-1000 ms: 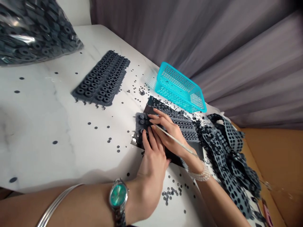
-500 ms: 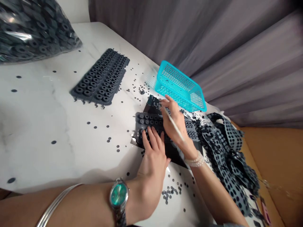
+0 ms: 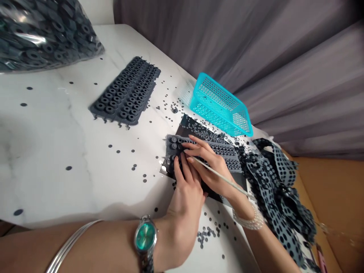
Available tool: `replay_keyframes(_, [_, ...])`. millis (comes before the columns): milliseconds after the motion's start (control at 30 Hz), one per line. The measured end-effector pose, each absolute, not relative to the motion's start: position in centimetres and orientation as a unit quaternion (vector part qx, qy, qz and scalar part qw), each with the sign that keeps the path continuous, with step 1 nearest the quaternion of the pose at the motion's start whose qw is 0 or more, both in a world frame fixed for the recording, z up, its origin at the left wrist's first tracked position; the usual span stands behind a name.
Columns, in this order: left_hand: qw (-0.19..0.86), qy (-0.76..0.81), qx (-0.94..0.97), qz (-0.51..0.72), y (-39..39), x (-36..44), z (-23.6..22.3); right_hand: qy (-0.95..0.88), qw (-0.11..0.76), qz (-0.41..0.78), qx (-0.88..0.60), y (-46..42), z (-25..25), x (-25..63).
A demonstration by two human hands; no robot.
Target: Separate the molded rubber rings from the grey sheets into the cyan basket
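Left hand (image 3: 186, 201): fingers extended, laid on studded sheet (image 3: 227, 151). Right hand (image 3: 213, 170): pinching pale stick (image 3: 222, 177), fingertips just beside the left's; contact unclear. Studded sheet: on black mat (image 3: 241, 180), towards the table's (image 3: 45, 132) right edge. Blue basket (image 3: 218, 113): near its curtain-side edge.

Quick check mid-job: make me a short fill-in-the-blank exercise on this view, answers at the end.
1. The thin pale stick is in the ____ hand.
2. The ____ hand, with the watch at its wrist, rests its fingers on a ringed sheet.
3. Around the other wrist is a beaded ____.
4. The bulging bag is made of clear ____.

Missing words: right; left; bracelet; plastic.
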State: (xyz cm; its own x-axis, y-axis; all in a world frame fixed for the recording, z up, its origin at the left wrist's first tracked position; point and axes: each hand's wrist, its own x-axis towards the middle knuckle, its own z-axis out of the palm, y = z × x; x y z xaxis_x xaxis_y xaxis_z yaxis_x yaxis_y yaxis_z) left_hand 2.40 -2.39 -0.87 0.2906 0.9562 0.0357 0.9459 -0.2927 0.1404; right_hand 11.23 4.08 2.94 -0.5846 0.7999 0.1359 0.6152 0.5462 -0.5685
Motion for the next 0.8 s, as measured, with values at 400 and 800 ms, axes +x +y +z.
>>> replay_keyframes(400, [0.017,0.567,0.822,0.053,-2.5,1.3,-0.2,-0.877,0.187,0.195,-0.397,4.3,2.2,10.6])
replay_keyframes(800, [0.032,0.572,0.813,0.107,-2.4,1.6,-0.9,-0.805,0.247,0.284,-0.459,4.4,2.8,10.6])
